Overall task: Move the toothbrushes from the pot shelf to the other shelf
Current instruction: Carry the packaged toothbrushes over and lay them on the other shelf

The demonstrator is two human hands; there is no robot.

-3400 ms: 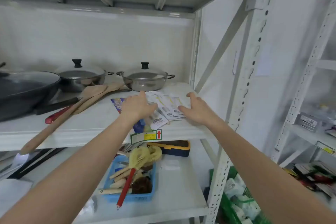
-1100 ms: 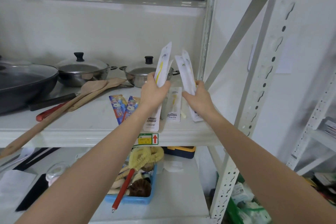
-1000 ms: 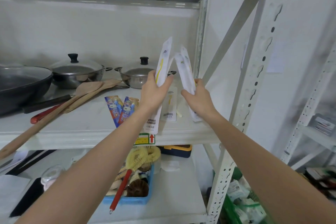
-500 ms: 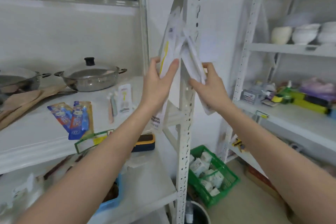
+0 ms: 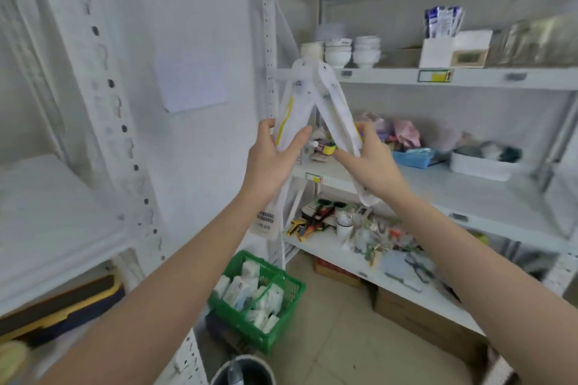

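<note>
Both hands are raised in mid-air, each gripping long white toothbrush packets. My left hand point(image 5: 269, 162) holds packets with a yellow brush point(image 5: 289, 109) that stand upright. My right hand point(image 5: 373, 162) holds more packets point(image 5: 336, 106) that lean left, so the two bundles touch at their tops. Behind them stands the other shelf unit, its middle shelf point(image 5: 469, 194) at about hand height. The pot shelf point(image 5: 47, 216) shows only as a blurred white board at the left edge; its pots are out of view.
A perforated white upright point(image 5: 103, 97) stands between me and the pot shelf. White bowls point(image 5: 350, 51) and boxes sit on the upper right shelf, a blue tray point(image 5: 413, 158) and a white tub point(image 5: 481, 164) on the middle one. A green basket point(image 5: 259, 294) is on the floor.
I have lifted the packets off the pot shelf with both hands and turned right. The pots have left the view and the other shelf unit now fills the right side.
</note>
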